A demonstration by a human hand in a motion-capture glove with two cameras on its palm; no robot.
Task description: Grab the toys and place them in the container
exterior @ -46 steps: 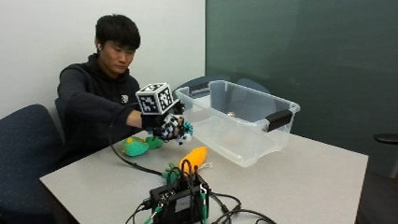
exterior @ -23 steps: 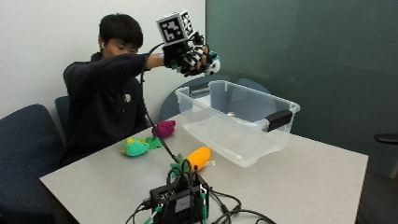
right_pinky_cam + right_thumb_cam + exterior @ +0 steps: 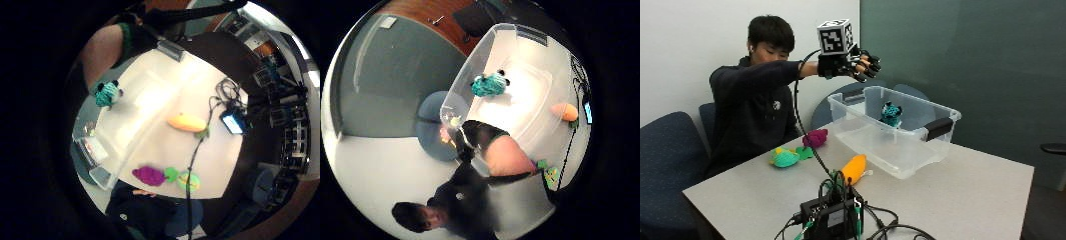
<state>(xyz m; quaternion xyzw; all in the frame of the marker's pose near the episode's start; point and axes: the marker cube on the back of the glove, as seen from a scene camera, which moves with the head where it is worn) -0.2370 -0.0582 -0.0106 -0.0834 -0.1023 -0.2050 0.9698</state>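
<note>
My gloved right hand (image 3: 852, 65) is raised high above the near end of a clear plastic container (image 3: 896, 152) with black handles. Its fingers are spread and hold nothing. A teal plush toy (image 3: 891, 114) is inside the container below the hand; both palm views also show the teal toy (image 3: 107, 94) (image 3: 490, 84) against the container's pale floor. On the table beside the container lie a magenta toy (image 3: 815, 137), a green and yellow toy (image 3: 785, 157) and an orange toy (image 3: 854, 168).
A black electronics box (image 3: 833, 215) with tangled cables sits at the table's front edge, and a cable runs up from it to my hand. Blue chairs stand behind and left of the table. The person's bare hand is out of sight.
My hand lifted the teal toy from the table up over the container, then opened. The teal toy has left the hand and is now inside the container.
</note>
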